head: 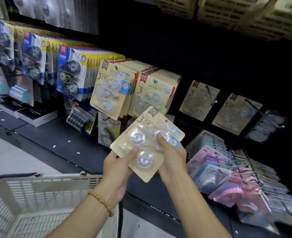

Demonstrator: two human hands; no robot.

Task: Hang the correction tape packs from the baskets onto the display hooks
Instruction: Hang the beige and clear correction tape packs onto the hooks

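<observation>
Front and centre, you hold a beige correction tape pack (146,143) with both hands before the dark display wall, above the rim of a white plastic basket (38,196). Your left hand (117,165) grips its lower left edge, thumb curled over the blister; your right hand (171,157) holds its right side, thumb pressed on the clear bubble, fingers (160,140) clamped on the card. The pack is tilted, top toward the hooks. Just beyond it, two full rows of matching beige packs (111,88) hang on the display. To the right, two hooks (210,96) carry a single pack or a few each, well apart from the full rows. Blue-and-yellow packs (71,73) hang at left; pastel packs (227,170) hang lower right. A beaded bracelet (101,201) circles your left wrist.
</observation>
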